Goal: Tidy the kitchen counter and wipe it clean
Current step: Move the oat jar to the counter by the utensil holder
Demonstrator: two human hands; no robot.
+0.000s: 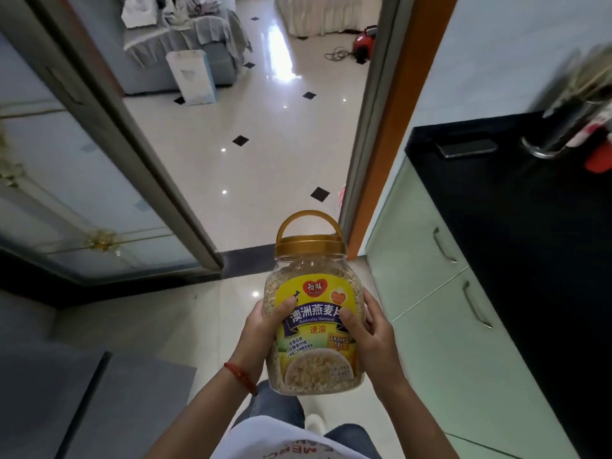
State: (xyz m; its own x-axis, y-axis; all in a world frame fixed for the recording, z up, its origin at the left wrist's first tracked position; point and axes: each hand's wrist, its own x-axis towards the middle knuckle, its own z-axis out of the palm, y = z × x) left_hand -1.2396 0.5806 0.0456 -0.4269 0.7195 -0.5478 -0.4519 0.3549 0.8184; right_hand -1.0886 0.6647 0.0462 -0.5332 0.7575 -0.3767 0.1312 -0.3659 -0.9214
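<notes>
Black surface (516, 207) runs along the right, phone (466, 148) and blurred utensil holder (559, 127) at its far end. Oatmeal jar (313, 313), gold lid on, held upright over the floor, off the surface. Left hand (261, 332) and right hand (371, 336) grip its sides, thumbs on the label.

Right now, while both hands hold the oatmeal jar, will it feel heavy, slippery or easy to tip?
The oatmeal jar looks filled nearly to its gold lid, so probably rather heavy. Its clear plastic wall seems smooth, perhaps slippery; the left hand and right hand both grip it. Its wide body probably stands steadily.
</notes>
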